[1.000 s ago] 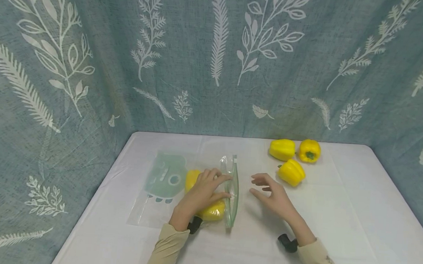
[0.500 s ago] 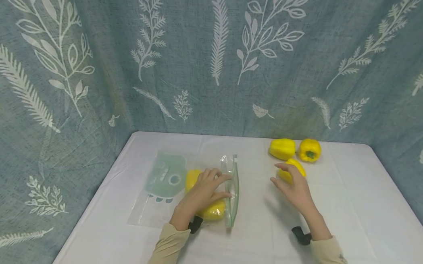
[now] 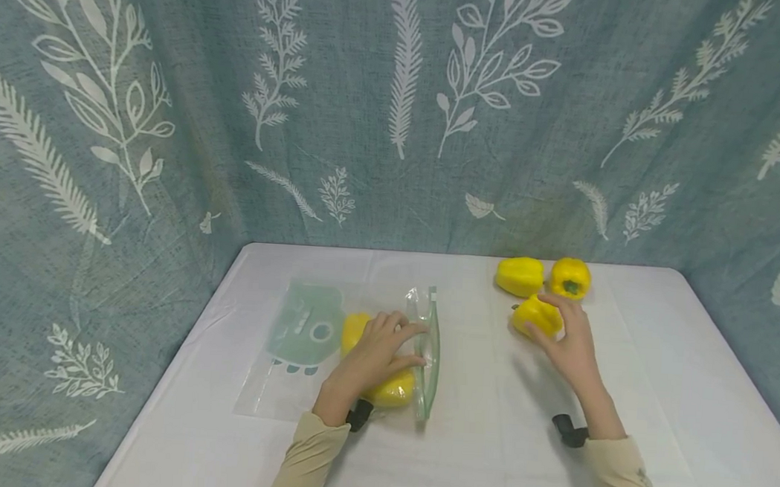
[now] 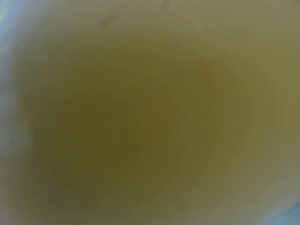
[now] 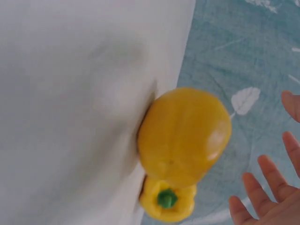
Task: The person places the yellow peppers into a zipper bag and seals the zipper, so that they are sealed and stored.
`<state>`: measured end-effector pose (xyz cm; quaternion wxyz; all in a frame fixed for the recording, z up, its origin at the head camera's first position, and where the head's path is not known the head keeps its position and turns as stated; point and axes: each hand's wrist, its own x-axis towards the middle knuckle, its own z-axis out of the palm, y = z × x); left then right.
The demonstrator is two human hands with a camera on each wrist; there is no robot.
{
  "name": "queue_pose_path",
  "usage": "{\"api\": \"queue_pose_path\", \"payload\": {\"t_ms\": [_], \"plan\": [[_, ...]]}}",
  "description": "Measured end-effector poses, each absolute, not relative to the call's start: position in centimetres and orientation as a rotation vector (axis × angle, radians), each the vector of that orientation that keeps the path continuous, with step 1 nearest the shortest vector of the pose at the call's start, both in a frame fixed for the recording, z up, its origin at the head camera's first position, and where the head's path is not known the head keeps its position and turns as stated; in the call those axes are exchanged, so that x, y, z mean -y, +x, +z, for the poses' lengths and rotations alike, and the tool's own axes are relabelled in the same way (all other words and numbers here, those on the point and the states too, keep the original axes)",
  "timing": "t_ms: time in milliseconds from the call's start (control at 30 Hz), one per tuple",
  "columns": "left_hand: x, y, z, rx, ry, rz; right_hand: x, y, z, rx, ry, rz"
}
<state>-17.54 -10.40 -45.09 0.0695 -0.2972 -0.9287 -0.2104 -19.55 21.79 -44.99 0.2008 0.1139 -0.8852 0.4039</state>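
Note:
A clear zip bag with a green cartoon print lies flat at the left, its green-edged mouth facing right. Yellow bell peppers show inside it. My left hand rests over the bag, with thumb and forefinger spread at the mouth. My right hand hovers at a yellow bell pepper, thumb and fingers parted around its right side. In the right wrist view that pepper looms large, and the spread fingers appear apart from it. The left wrist view is a yellowish blur.
Two more yellow bell peppers stand behind the near one: one lying sideways, one with its green stem forward. A white cloth covers the table. A blue-green leaf-patterned curtain hangs behind and along the sides.
My right hand has moved right and slightly away from me, from beside the bag mouth to the nearest loose pepper. The left hand and the bag have stayed put.

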Motion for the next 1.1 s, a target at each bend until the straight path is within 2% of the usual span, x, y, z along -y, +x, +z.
{"api": "queue_pose_path", "payload": {"t_ms": [700,1100], "plan": [[10.3,-17.5,-45.2,2.798,-0.893,-0.631,-24.4,-20.7,-47.3,2.617,0.203,1.196],[10.4,-17.5,-45.3,2.805,-0.891,-0.612,-24.7,-21.2,-47.4,2.742,0.105,1.284]]}}
